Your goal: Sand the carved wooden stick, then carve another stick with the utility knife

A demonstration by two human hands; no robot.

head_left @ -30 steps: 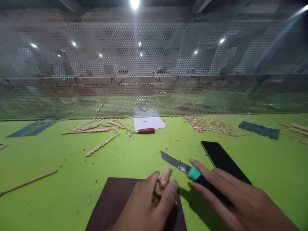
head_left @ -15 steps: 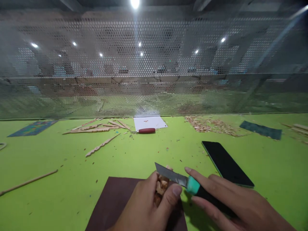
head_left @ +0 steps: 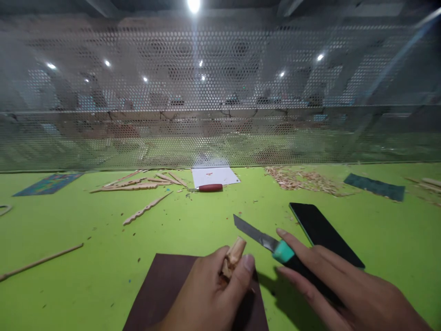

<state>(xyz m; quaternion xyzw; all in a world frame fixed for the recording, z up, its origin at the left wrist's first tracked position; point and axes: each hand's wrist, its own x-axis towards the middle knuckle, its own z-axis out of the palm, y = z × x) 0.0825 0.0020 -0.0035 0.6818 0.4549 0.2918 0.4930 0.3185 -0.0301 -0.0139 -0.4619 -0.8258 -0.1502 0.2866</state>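
Observation:
My left hand is closed around a small carved piece of wood, whose pale end sticks up between thumb and fingers. The rest of the piece is hidden in the hand. In my right hand is a utility knife with a black and teal handle, its wide blade pointing up and to the left. The blade is apart from the wood, above and to the right of it. Under my left hand lies a dark brown sheet.
A black phone lies beside my right hand. Farther back are a red-handled tool, white paper, carved wooden strips and wood shavings. A thin stick lies at left. A perforated screen stands behind.
The knife blade has moved away from the wood, up and to the right. The wood's pale end now stands more upright and shows more clearly in my left hand.

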